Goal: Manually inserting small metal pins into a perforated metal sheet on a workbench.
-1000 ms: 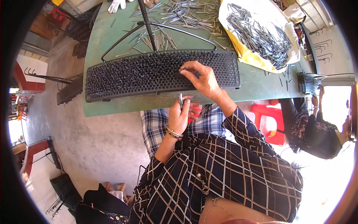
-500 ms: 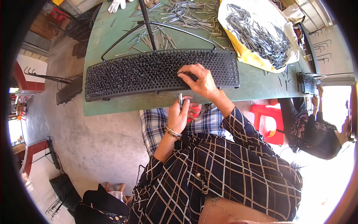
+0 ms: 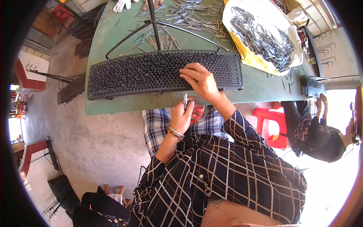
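Note:
A long black rack (image 3: 223, 72), its face full of round holes, lies along the near edge of the green table. Short dark pieces crowd the holes from its left end to the middle; the holes toward the right end look bare. My right hand (image 3: 204, 82) is over the rack right of its middle, thumb and fingertips closed together at the holes; whatever they pinch is too small to make out. Just below the table edge, my left hand (image 3: 181, 116) is closed around a few slim metal rods (image 3: 185, 100), which stick up past the thumb.
Loose metal rods (image 3: 189, 19) are strewn over the table (image 3: 113, 36). A white and yellow sack (image 3: 247, 58) holding many rods lies at right. Thin black bars (image 3: 155, 32) rise behind the rack. At far right a person (image 3: 321, 132) works at another rack (image 3: 312, 86), near a red stool (image 3: 274, 121).
My right hand's fingers have drawn closer together over the rack, almost in the same place. My left hand has barely moved. The co-worker's hands have come up nearer the other rack.

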A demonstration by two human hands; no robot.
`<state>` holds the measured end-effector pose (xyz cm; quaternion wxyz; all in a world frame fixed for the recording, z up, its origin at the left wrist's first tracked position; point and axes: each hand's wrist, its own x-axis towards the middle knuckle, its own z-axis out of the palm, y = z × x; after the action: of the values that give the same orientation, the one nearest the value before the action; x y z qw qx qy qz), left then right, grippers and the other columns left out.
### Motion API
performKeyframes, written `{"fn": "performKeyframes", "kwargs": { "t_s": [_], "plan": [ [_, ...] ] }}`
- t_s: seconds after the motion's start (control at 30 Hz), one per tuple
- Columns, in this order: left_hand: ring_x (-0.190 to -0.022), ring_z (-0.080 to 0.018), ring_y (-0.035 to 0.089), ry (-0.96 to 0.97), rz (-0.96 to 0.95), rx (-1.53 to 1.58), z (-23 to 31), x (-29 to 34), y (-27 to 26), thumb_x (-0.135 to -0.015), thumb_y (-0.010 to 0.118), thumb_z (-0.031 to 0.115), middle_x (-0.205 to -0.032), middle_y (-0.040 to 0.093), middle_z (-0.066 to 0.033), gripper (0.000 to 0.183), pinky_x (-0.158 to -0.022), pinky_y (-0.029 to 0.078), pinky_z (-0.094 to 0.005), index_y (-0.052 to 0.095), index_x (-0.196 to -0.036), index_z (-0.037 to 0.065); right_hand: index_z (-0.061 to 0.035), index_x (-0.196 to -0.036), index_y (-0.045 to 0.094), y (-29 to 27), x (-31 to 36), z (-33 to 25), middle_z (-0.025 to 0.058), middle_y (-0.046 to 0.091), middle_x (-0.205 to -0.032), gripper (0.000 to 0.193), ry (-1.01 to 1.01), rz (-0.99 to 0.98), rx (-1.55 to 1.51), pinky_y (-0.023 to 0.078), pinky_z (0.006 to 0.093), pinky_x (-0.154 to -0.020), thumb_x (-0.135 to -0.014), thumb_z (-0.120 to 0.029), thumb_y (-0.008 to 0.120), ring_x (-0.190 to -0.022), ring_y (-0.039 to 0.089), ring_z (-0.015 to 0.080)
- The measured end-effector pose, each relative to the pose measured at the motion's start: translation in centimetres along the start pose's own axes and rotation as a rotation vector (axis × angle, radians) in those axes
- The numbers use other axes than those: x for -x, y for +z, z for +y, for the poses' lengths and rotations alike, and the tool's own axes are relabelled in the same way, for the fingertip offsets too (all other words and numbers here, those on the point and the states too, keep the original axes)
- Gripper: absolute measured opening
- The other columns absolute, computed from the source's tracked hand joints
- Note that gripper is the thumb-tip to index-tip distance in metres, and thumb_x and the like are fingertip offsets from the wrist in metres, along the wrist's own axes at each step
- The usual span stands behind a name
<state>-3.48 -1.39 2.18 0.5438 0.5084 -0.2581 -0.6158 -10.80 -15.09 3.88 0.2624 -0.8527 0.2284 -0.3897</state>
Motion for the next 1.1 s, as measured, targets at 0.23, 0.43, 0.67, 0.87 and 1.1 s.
{"fn": "performKeyframes", "kwargs": {
  "t_s": [0.23, 0.43, 0.67, 0.87, 1.1],
  "plan": [
    [-0.072, -0.0146, 0.064, -0.083, -0.039, 0.183, -0.7, -0.2, -0.6, -0.097, 0.043, 0.025, -0.097, 0.065, -0.0186, 0.035, -0.055, 0.054, -0.0241, 0.047, -0.117, -0.004, -0.005, -0.096, 0.068, 0.5, 1.0, -0.2, 0.0086, 0.061, -0.092, 0.02, 0.067, 0.109, 0.135, 0.049, 0.0331, -0.072, -0.076, -0.007, 0.068, -0.082, 0.06, 0.0247],
    [-0.067, -0.0142, 0.063, -0.081, -0.026, 0.195, -0.4, -0.2, -0.2, -0.097, 0.044, 0.023, -0.092, 0.065, -0.0175, 0.034, -0.052, 0.056, -0.0256, 0.048, -0.116, -0.005, -0.0069, -0.095, 0.068, 0.5, 0.7, 0.0, 0.0065, 0.062, -0.089, 0.021, -0.051, 0.069, 0.131, 0.047, 0.0337, -0.067, -0.075, -0.011, 0.069, -0.075, 0.057, 0.0247],
    [-0.067, -0.0137, 0.062, -0.085, -0.02, 0.218, -0.8, -0.1, -0.5, -0.097, 0.045, 0.022, -0.092, 0.065, -0.0174, 0.033, -0.051, 0.055, -0.0249, 0.048, -0.115, -0.005, -0.0067, -0.096, 0.068, 0.4, 1.1, 0.2, 0.0066, 0.062, -0.087, 0.022, 0.016, 0.106, 0.132, 0.047, 0.0341, -0.066, -0.075, -0.011, 0.069, -0.073, 0.057, 0.0248],
    [-0.065, -0.0116, 0.06, -0.107, -0.037, 0.227, -1.0, -0.2, -0.4, -0.096, 0.045, 0.021, -0.092, 0.065, -0.0169, 0.031, -0.049, 0.051, -0.0232, 0.048, -0.115, -0.004, -0.0076, -0.097, 0.068, 0.9, 1.5, 0.4, 0.006, 0.062, -0.086, 0.022, 0.053, 0.18, 0.114, 0.047, 0.034, -0.066, -0.075, -0.01, 0.069, -0.071, 0.057, 0.0242],
    [-0.059, -0.0061, 0.048, -0.198, 0.037, 0.352, -2.1, -0.1, -1.8, -0.091, 0.046, 0.01, -0.083, 0.061, -0.0083, 0.026, -0.045, 0.039, -0.0198, 0.05, -0.113, -0.002, -0.0064, -0.099, 0.068, 0.2, 1.1, -0.2, 0.0058, 0.063, -0.087, 0.023, -0.03, 0.121, 0.24, 0.046, 0.0329, -0.065, -0.076, -0.008, 0.068, -0.073, 0.058, 0.0234]
  ]
}}
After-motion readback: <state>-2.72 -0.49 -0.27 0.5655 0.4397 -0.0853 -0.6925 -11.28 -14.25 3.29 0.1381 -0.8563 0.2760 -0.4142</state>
